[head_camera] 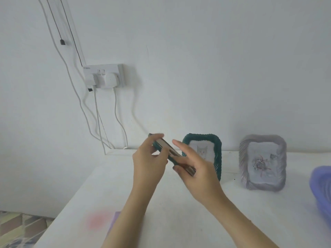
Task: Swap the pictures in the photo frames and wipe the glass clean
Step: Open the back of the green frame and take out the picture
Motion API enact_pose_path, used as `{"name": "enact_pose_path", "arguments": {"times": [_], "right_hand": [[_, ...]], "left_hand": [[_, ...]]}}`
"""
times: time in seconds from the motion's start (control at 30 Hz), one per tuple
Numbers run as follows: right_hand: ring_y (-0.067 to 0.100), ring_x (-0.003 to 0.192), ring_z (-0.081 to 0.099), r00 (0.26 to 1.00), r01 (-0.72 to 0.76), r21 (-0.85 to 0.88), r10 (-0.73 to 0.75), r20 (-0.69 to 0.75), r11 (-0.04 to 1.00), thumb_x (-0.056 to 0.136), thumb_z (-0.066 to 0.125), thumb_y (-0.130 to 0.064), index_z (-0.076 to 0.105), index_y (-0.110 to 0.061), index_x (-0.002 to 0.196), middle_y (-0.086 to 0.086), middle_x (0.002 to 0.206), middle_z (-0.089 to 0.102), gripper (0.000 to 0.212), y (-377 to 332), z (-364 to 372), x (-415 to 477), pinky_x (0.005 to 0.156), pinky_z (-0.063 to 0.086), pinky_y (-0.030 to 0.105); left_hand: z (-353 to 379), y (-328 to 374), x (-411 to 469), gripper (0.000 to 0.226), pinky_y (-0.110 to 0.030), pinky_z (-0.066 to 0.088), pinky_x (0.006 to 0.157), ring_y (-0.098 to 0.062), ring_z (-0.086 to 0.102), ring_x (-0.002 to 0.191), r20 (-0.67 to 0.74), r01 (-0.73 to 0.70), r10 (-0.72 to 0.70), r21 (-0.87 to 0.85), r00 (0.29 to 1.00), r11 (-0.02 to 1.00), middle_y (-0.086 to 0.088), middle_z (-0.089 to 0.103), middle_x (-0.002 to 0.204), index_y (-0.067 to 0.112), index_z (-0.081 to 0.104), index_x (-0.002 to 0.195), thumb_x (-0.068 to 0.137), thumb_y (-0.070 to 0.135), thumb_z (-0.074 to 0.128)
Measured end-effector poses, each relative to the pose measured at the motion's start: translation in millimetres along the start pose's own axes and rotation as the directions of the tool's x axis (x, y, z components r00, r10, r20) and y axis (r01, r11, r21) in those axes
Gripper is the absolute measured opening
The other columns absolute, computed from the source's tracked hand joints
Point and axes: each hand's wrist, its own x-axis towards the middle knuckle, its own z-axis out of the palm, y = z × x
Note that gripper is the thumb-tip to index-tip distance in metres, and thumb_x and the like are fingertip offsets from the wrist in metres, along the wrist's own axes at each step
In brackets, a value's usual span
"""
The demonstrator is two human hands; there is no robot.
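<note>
Left hand (150,162) curls its fingers round one end of the edge-on green frame (167,149). Right hand (196,170) pinches the other end, forefinger straight (socket (103,76) label's too blurry to read).

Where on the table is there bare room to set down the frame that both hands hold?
Bare table lies left of the left hand, toward the cables, and before the grey frame, between right forearm and purple basin. Crowded: the back, around the green cat frame.
</note>
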Motion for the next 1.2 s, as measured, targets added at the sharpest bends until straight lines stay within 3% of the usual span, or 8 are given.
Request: {"name": "enact_pose_path", "arguments": {"times": [0.1, 0.2, 0.33, 0.4, 0.63, 0.83, 0.93, 1.2], "right_hand": [[-0.005, 0.098, 0.062, 0.998, 0.003, -0.103, 0.004, 0.070, 0.995, 0.085, 0.064, -0.012, 0.042, -0.041, 0.132, -0.015, 0.106, 0.068, 0.059, 0.1, -6.7, -11.4, 0.083, 0.043, 0.005], [0.005, 0.091, 0.062, 0.995, 0.005, -0.179, -0.022, -0.095, 0.984, 0.087, 0.057, -0.021, 0.050, -0.036, 0.126, -0.018, 0.099, 0.068, 0.042, 5.0, -21.0, -19.9, 0.075, 0.044, 0.010], [0.003, 0.104, 0.054, 0.969, -0.165, -0.254, 0.108, -0.221, 0.953, 0.089, 0.056, -0.023, 0.051, -0.034, 0.125, -0.027, 0.113, 0.055, 0.038, 27.8, -35.7, -30.6, 0.086, 0.043, 0.018], [-0.002, 0.100, 0.053, 0.956, -0.255, -0.233, 0.208, -0.209, 0.938, 0.089, 0.057, -0.018, 0.048, -0.039, 0.124, -0.033, 0.112, 0.049, 0.042, 38.6, -38.8, -39.7, 0.084, 0.039, 0.009], [0.005, 0.070, 0.059, 0.869, -0.432, -0.070, 0.394, -0.299, 0.899, 0.085, 0.059, -0.005, 0.058, -0.028, 0.118, -0.001, 0.076, 0.068, 0.041, 56.6, -43.0, -69.6, 0.067, 0.041, 0.001], [0.002, 0.073, 0.059, 0.793, -0.577, -0.127, 0.516, -0.323, 0.807, 0.081, 0.061, -0.005, 0.056, -0.027, 0.120, -0.002, 0.077, 0.067, 0.045, 68.1, -39.1, -97.4, 0.062, 0.038, -0.002], [0.001, 0.068, 0.056, 0.755, -0.642, -0.167, 0.579, -0.308, 0.748, 0.078, 0.062, -0.004, 0.055, -0.022, 0.122, -0.007, 0.076, 0.062, 0.048, 73.8, -35.0, -114.5, 0.059, 0.037, -0.002], [0.011, 0.078, 0.057, 0.760, -0.650, -0.341, 0.586, -0.280, 0.679, 0.080, 0.058, -0.008, 0.047, -0.025, 0.129, -0.008, 0.084, 0.057, 0.053, 82.6, -35.1, -134.9, 0.072, 0.041, 0.022]], "left_hand": [[-0.7, -14.1, -1.1, 0.041, -0.046, 0.055, 0.079, -0.024, 0.066, 0.088, 0.043, 0.044, -0.045, 0.033, 0.998, 0.998, 0.003, 0.071, 0.092, 0.040, 0.065, 0.094, 0.078, 0.005, 0.049], [-8.1, -27.2, -1.3, 0.048, -0.047, 0.055, 0.080, -0.025, 0.065, 0.090, 0.124, 0.088, -0.088, 0.004, 0.988, 0.996, 0.001, 0.070, 0.100, 0.040, 0.064, 0.096, 0.083, -0.003, 0.045], [-19.5, -34.5, -5.7, 0.042, -0.029, 0.055, 0.065, -0.017, 0.065, 0.074, 0.245, 0.195, -0.154, -0.157, 0.957, 0.968, -0.005, 0.071, 0.092, 0.025, 0.062, 0.107, 0.090, -0.007, 0.039], [-20.9, -41.0, -9.9, 0.041, -0.026, 0.054, 0.064, -0.016, 0.064, 0.073, 0.303, 0.225, -0.158, -0.200, 0.940, 0.954, -0.003, 0.071, 0.089, 0.023, 0.061, 0.110, 0.092, -0.006, 0.038], [-9.9, -67.6, -24.0, 0.034, -0.026, 0.054, 0.065, -0.016, 0.066, 0.075, 0.453, 0.325, -0.199, -0.219, 0.869, 0.920, -0.002, 0.071, 0.093, 0.024, 0.059, 0.113, 0.094, 0.001, 0.044], [6.6, -102.5, -36.1, 0.056, -0.028, 0.055, 0.080, -0.018, 0.062, 0.101, 0.535, 0.298, -0.281, 0.056, 0.797, 0.953, 0.004, 0.058, 0.119, 0.031, 0.053, 0.117, 0.071, 0.012, 0.079], [15.9, -121.0, -47.2, 0.072, -0.017, 0.051, 0.075, -0.011, 0.059, 0.097, 0.563, 0.216, -0.285, 0.187, 0.776, 0.958, 0.007, 0.053, 0.124, 0.028, 0.047, 0.125, 0.066, 0.009, 0.082], [30.0, -146.4, -62.4, 0.080, -0.037, 0.040, 0.103, -0.015, 0.046, 0.120, 0.568, 0.014, -0.238, 0.369, 0.788, 0.929, 0.009, 0.052, 0.129, 0.032, 0.043, 0.132, 0.060, 0.039, 0.076]]}}
